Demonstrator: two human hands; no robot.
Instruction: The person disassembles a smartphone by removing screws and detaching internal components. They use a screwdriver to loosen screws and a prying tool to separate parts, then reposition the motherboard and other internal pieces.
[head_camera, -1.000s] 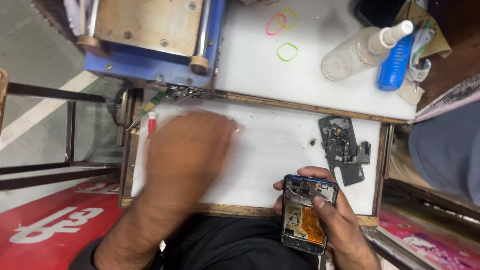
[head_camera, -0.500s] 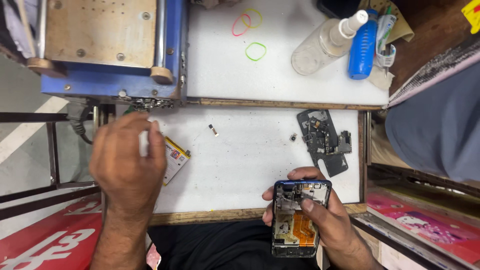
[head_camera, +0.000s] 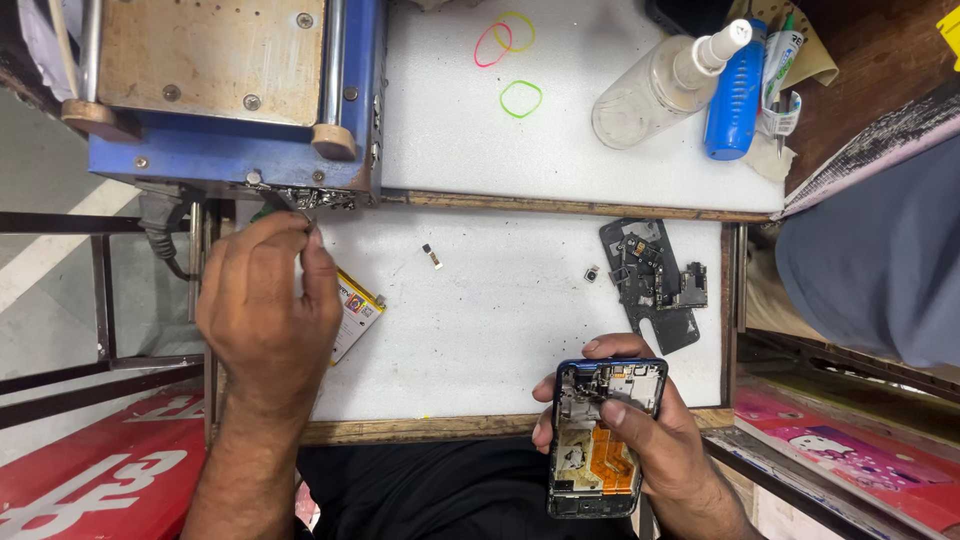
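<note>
STEP: opened blue-framed phone with orange flex cable (head_camera: 598, 435) is clasped in right hand (head_camera: 640, 440) at white worktop's (head_camera: 500, 310) front edge | LEFT: left hand (head_camera: 268, 300) fingers pressed together on thin metal tweezers (head_camera: 290, 207) near left edge | NEXT, judged: steady tip placement inside phone is called for

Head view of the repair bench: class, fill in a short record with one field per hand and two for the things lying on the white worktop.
Left hand: raised over the worktop's left edge, pinching a thin dark metal tool
Right hand: gripping an opened blue-framed phone, orange flex cable showing
Beside left hand: flat yellow-edged battery
Worktop right: black circuit-board parts
</note>
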